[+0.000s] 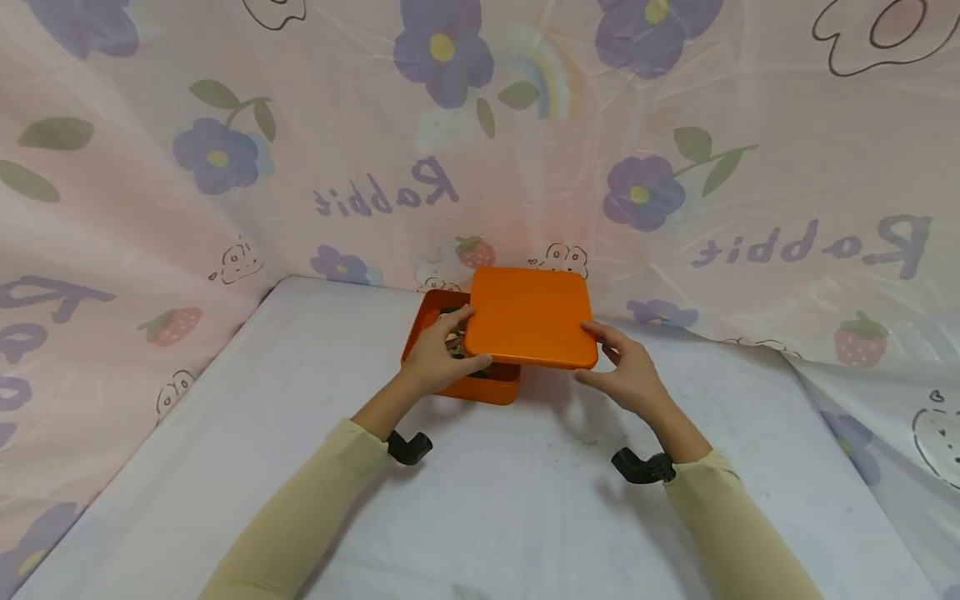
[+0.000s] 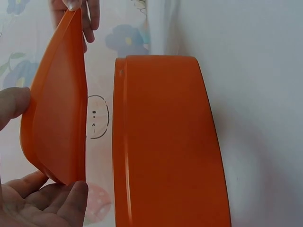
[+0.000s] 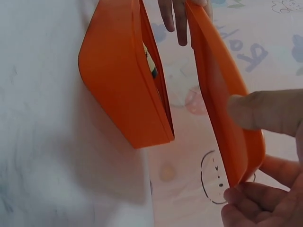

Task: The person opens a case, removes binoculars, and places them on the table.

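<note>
An orange lid (image 1: 531, 317) is held above an orange box (image 1: 480, 390), shifted to the right so that the box's left part shows. My left hand (image 1: 433, 358) pinches the lid's left side, its thumb at the near edge. On the opposite side my right hand (image 1: 632, 377) grips the lid by its edge, thumb and fingers apart around the rim. In the left wrist view a gap separates the lid (image 2: 59, 104) from the box (image 2: 165, 142). Dark and pale items (image 1: 454, 340) lie inside the box, partly hidden by the left hand and the lid.
The box stands on a white-covered table (image 1: 525, 517) near its back edge. Behind it hangs a pink curtain (image 1: 525, 192) printed with flowers and rabbits, also along the left side. Black bands with bent pieces sit on the left wrist (image 1: 409, 448) and the right wrist (image 1: 642, 467).
</note>
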{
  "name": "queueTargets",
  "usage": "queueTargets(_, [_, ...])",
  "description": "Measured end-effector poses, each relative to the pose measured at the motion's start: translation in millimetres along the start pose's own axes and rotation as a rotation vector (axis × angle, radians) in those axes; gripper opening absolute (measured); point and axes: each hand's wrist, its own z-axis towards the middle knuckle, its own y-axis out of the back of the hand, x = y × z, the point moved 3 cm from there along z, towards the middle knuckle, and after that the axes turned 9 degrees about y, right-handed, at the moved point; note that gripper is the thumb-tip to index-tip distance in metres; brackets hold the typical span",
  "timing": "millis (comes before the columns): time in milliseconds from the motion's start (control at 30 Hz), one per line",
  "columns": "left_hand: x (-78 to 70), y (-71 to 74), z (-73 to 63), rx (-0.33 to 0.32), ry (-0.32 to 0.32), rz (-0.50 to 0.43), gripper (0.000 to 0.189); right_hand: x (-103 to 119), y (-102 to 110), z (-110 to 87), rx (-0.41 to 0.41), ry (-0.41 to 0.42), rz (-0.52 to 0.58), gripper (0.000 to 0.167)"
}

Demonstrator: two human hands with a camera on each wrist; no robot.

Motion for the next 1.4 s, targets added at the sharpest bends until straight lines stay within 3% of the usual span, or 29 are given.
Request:
queueTargets(300, [-6.0, -12.1, 0.5, 0.032, -0.011, 0.009, 0.081, -8.9, 13.4, -9.0, 0.008, -0.007, -0.04, 0.074])
queueTargets(867, [-15.2, -36.1, 4.6, 0.059, -0.103, -0.001, 0.075, -23.1, 30.6, -25.9, 0.048, -0.05, -0.071, 0.073])
queueTargets(1200, [-17.0, -46.0, 7.8, 0.058, -0.086, 0.032, 0.077, -28.0, 39.9, -30.7, 0.053, -0.04, -0.083, 0.073])
queueTargets(1400, [-20.0, -51.1, 7.2, 0.077, -0.072, 0.001, 0.077, -29.3, 45.8, -34.9, 0.057, -0.026, -0.078, 0.074])
